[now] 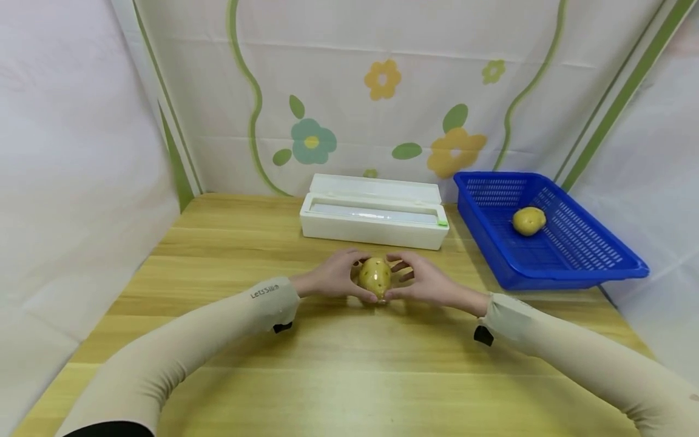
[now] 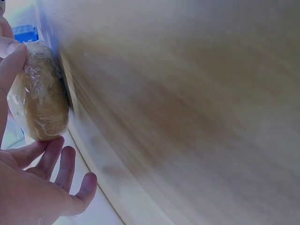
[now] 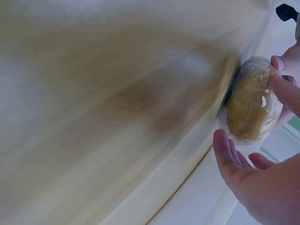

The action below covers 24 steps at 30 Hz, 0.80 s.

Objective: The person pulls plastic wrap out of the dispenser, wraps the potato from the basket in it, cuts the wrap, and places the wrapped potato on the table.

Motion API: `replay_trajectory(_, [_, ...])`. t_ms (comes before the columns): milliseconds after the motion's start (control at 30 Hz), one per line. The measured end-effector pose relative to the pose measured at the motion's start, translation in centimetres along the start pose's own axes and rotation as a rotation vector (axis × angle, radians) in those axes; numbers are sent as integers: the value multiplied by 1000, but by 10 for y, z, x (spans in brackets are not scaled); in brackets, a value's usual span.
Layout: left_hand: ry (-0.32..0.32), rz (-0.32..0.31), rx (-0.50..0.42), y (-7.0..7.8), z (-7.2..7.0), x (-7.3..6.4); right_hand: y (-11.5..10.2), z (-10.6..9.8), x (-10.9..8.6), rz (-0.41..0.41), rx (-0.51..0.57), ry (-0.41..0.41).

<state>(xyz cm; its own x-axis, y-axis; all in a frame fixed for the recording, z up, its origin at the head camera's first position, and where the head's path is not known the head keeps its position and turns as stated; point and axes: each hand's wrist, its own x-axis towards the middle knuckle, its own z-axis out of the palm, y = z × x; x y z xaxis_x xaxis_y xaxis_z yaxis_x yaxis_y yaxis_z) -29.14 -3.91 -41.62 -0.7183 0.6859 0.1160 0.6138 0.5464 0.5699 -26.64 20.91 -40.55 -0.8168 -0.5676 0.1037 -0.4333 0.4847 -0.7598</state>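
A potato wrapped in clear cling film sits at the middle of the wooden table, between both hands. From its left side my left hand pinches it with thumb and fingertips. The right hand grips the opposite side in the same way, the two thumbs close together at the near end. Shiny, crinkled film shows over the potato in the left wrist view. In the right wrist view, loose-looking film edges stand out around the potato. The palm-side undersurface of the potato is hidden.
Just behind the hands stands a white cling film dispenser box with its lid raised. At the back right is a blue plastic basket holding another potato. A flowered cloth hangs behind the table.
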Motion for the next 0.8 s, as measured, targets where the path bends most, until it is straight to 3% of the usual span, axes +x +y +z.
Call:
replay_trajectory(433, [-42,-47,22,11,-3,5,6,-2,-3,-38,5,9])
replay_trajectory(667, [-11,-57,76,10,3,4,7,-4,-9,2,9,10])
replay_trajectory(800, [12,-56,54,10,1,3,8,-7,-13,15,15,7])
